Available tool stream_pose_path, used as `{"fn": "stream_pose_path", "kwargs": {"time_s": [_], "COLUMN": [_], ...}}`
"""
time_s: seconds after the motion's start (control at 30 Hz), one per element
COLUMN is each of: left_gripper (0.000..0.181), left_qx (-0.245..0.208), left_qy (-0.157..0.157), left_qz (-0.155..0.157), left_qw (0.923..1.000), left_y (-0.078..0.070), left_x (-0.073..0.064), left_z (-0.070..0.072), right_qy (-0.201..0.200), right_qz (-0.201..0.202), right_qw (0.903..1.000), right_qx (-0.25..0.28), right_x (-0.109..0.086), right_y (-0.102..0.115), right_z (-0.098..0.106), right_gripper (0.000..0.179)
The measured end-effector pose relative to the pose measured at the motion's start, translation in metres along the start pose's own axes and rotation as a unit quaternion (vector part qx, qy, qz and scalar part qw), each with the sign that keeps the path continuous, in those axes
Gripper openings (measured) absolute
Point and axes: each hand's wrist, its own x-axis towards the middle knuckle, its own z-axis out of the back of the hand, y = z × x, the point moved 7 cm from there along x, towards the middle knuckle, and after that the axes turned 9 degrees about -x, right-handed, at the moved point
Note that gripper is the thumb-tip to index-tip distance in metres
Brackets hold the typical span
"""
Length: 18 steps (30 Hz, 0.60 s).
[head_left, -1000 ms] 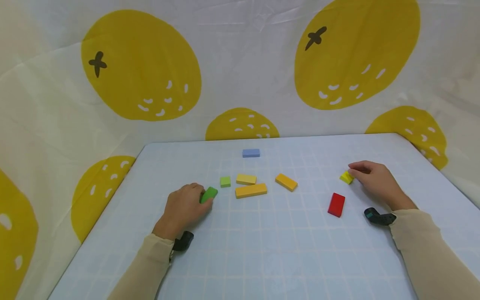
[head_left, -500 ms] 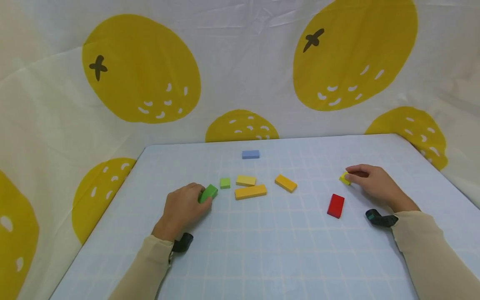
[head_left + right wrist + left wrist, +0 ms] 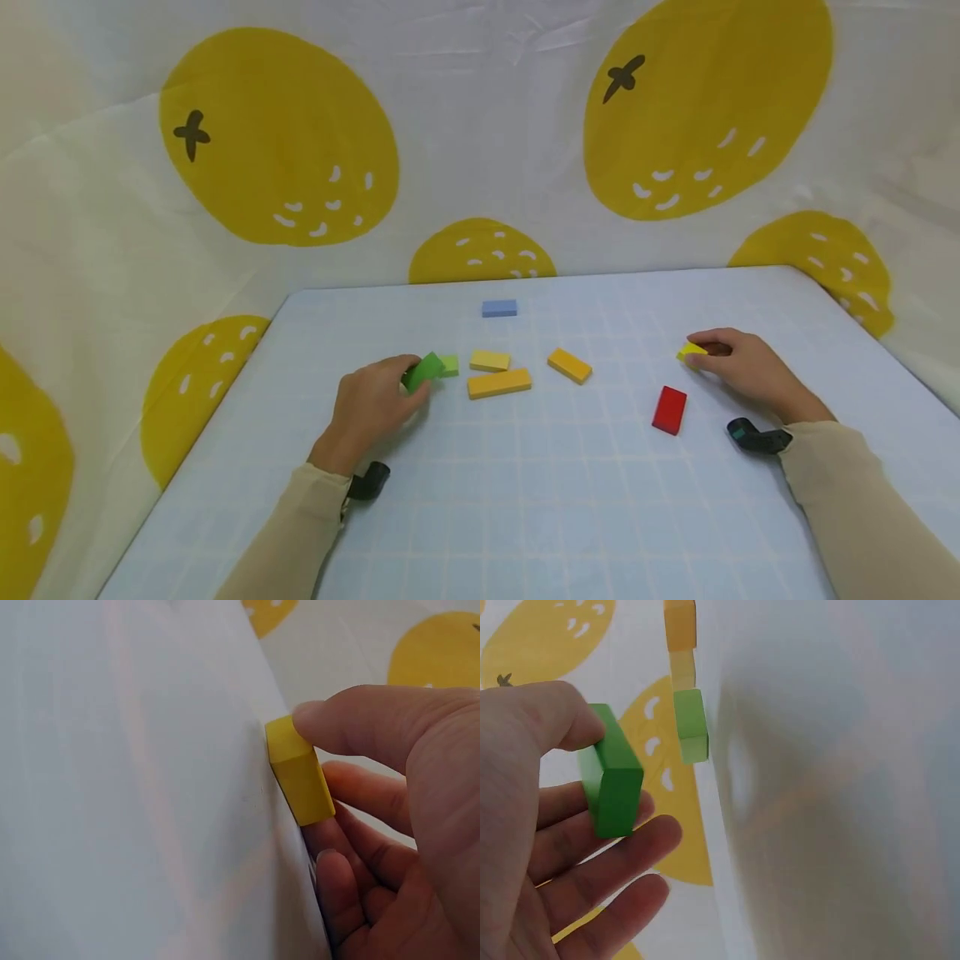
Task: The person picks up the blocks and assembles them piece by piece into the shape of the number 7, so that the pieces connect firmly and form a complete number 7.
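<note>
My left hand (image 3: 375,404) pinches a green block (image 3: 424,372) between thumb and fingers. In the left wrist view that green block (image 3: 615,776) is held up off the table, tilted. Just beyond it lies a small light green block (image 3: 449,365), partly covered by the held one in the head view. On the right side, my right hand (image 3: 742,367) pinches a small yellow block (image 3: 690,351). The right wrist view shows the thumb on one end of this yellow block (image 3: 301,769), with its lower side right at the tabletop.
A pale yellow block (image 3: 490,360) and a longer orange-yellow block (image 3: 499,384) lie together mid-table. Another orange block (image 3: 570,366) sits to their right. A red block (image 3: 669,410) lies before the right hand, and a blue block (image 3: 499,308) near the table's (image 3: 555,517) far edge.
My left hand has lifted the green block and brought it slightly right, toward the light green block. The right hand's fingers have closed round the yellow block, which has turned slightly.
</note>
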Motion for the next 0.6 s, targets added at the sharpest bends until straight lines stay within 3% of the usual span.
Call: {"fn": "stream_pose_path", "kwargs": {"time_s": [0.13,0.27,0.6], "left_gripper": [0.034,0.034,0.037], "left_qx": [-0.051,-0.100,-0.107], "left_qy": [-0.023,-0.009,0.006], "left_qz": [-0.013,0.000,0.020], "left_qw": [0.9983,0.9950,0.9940], "left_y": [-0.004,-0.006,-0.015], "left_x": [0.002,0.008,0.026], "left_z": [0.002,-0.002,-0.002], "right_qy": [-0.003,0.000,-0.001], "right_qz": [0.000,0.001,0.002], "right_qw": [1.0000,1.0000,1.0000], "right_qx": [0.000,0.002,0.008], "right_x": [0.000,0.000,0.000], "right_y": [0.001,0.001,-0.001], "right_z": [0.001,0.001,0.000], "right_gripper": [0.067,0.066,0.066]}}
